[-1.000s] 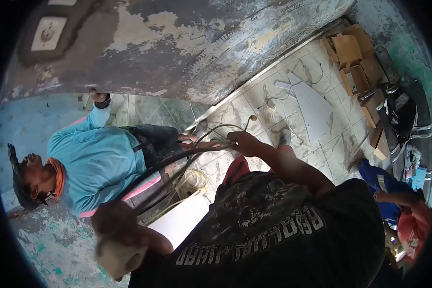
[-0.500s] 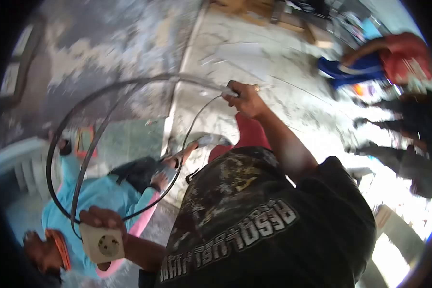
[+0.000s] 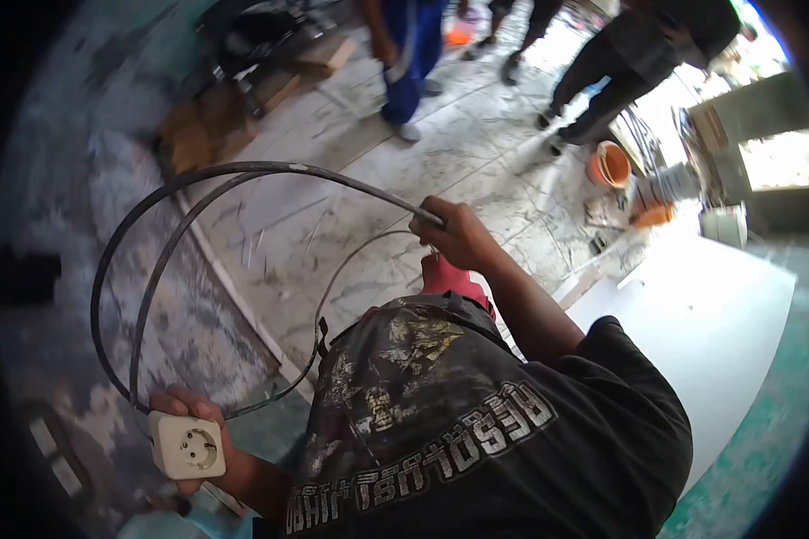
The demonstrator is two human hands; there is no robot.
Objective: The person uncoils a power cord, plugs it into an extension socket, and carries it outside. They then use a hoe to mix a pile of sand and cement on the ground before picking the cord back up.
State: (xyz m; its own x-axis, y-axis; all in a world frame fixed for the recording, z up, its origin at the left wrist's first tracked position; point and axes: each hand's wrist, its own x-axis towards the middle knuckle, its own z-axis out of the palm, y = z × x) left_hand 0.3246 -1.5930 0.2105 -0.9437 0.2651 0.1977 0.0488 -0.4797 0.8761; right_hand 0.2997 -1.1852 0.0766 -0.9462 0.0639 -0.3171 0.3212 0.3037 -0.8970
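At the lower left, my left hand is closed around a white socket outlet box with one round socket facing up. Black electrical cable runs from beside the box and arcs over in large loose loops. My right hand, higher up and to the right, grips the cable's loops in its closed fingers. A thinner-looking stretch of the cable hangs between both hands, in front of my dark, paint-stained shirt.
Debris lies on the light tiled floor. A person in blue trousers and another in dark trousers stand ahead. Cardboard boxes are at upper left. On the right are an orange bucket and a large white panel.
My view has swung to the right, so the white panel and bucket now show. The person in light blue has mostly left view. Both hands keep their hold.
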